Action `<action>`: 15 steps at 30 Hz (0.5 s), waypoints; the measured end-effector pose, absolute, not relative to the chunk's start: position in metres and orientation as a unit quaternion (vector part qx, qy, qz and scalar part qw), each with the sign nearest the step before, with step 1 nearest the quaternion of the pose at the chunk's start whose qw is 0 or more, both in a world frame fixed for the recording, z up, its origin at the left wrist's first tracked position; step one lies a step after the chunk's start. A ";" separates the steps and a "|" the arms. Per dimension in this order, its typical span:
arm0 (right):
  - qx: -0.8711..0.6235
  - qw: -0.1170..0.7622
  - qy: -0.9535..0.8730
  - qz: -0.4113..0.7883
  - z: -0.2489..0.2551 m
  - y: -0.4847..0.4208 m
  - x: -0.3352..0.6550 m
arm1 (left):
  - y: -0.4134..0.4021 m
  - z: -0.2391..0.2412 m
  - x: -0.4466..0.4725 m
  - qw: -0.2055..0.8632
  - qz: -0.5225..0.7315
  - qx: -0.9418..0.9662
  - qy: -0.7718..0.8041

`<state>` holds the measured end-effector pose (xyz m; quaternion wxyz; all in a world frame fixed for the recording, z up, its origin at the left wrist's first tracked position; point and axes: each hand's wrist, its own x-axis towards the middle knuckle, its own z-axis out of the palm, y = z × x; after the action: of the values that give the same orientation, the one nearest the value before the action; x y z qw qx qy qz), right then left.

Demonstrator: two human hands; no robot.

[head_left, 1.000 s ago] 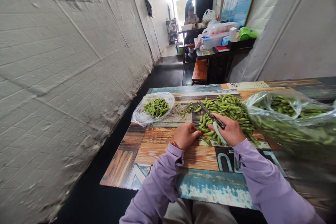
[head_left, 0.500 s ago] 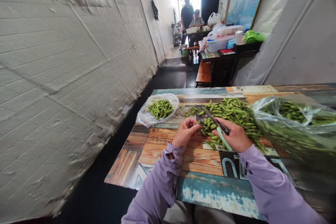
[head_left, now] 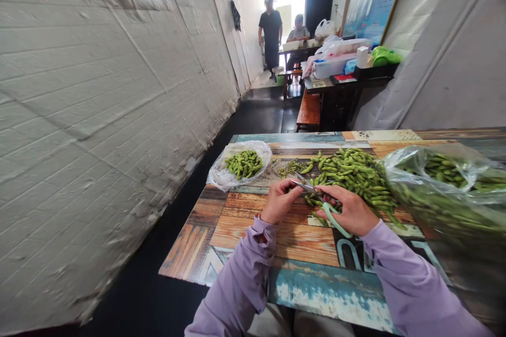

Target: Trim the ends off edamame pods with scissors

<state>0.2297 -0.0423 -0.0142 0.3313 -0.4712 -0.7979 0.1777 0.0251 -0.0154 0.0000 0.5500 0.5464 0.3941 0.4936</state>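
Observation:
My right hand [head_left: 348, 209] is closed round a pair of scissors [head_left: 335, 217] with pale green handles. Their metal blades point left and reach the fingertips of my left hand [head_left: 280, 201]. The left fingers are pinched together; what sits between them is too small and hidden to make out. Just beyond the right hand lies a heap of green edamame pods [head_left: 356, 171], some of them under the scissors. Small trimmed bits [head_left: 290, 167] are scattered left of the heap. Farther left, a clear plastic bag [head_left: 216, 175] lies spread out with a smaller pile of pods [head_left: 244, 163] on it.
A large clear bag [head_left: 443, 197] full of pods stands at the right of the patterned table [head_left: 253, 221]. A white brick wall [head_left: 98, 116] runs along the left. Behind are a bench [head_left: 309, 109], a cluttered table and two people, one standing [head_left: 271, 31], one seated.
The scissors have turned and swung left, bringing their blades to my left fingertips. In the background, the standing person has moved left of the seated one.

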 end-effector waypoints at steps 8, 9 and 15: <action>-0.468 0.327 -0.799 0.187 -0.017 -0.041 0.229 | -0.015 -0.001 0.025 0.523 0.474 0.589 0.394; -0.468 0.328 -0.799 0.189 -0.019 -0.041 0.229 | -0.015 -0.001 0.025 0.522 0.473 0.590 0.394; -0.456 0.331 -0.808 0.174 -0.025 -0.038 0.231 | -0.013 -0.001 0.025 0.524 0.472 0.591 0.391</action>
<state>0.2309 -0.0378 -0.0246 0.3311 -0.4557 -0.8078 0.1738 0.0249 -0.0133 -0.0015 0.5245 0.5910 0.3911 0.4719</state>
